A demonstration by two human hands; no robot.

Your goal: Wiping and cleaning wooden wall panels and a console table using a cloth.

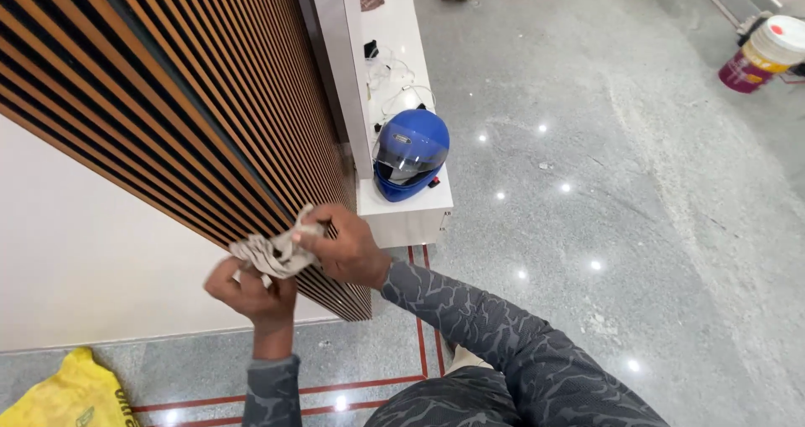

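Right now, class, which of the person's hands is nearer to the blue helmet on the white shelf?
The right. The right hand presses the cloth against the slatted panel, just below-left of the blue helmet. The left hand grips the cloth lower, farther left.

1. Both hands grip a crumpled grey cloth (272,253) against the wooden slatted wall panel (210,100): left hand (250,289) at seven o'clock of it, right hand (348,247) at three o'clock.
2. A glossy blue motorcycle helmet (409,153) sits on a white shelf (402,213), at one o'clock from the hands.
3. A yellow sack (67,393) lies at eight o'clock, and a white plastic bucket (767,54) at two o'clock.
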